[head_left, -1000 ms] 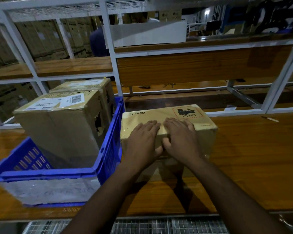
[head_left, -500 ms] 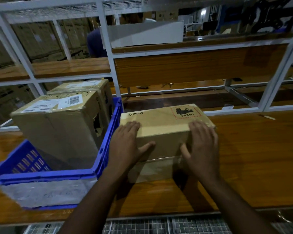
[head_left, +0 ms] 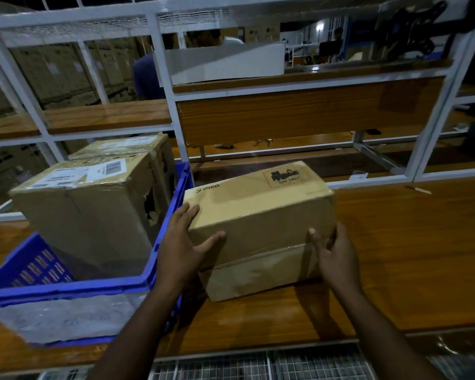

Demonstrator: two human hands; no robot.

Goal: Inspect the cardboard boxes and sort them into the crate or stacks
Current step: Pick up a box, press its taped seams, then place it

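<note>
A tan cardboard box [head_left: 261, 215] marked PICO, with a red-framed UN label, sits on the wooden table just right of the blue crate [head_left: 66, 290]. My left hand [head_left: 183, 242] grips the box's near left corner, thumb across its front face. My right hand [head_left: 332, 252] grips the near right corner, thumb on the front. The box looks tilted, its near edge raised. Inside the crate stand two cardboard boxes: a front one [head_left: 85, 215] with a white barcode label and a torn right side, and another [head_left: 137, 149] behind it.
The wooden table [head_left: 409, 256] runs on to the right of the box. A white metal rack frame [head_left: 165, 78] with wooden shelves rises behind. A white tray [head_left: 225, 63] sits on the upper shelf. People stand beyond the rack. Wire mesh [head_left: 258, 366] lies below the table edge.
My hands slid from the middle of the box top out to its left and right near corners. They now grip the corners, and the box has tipped up.
</note>
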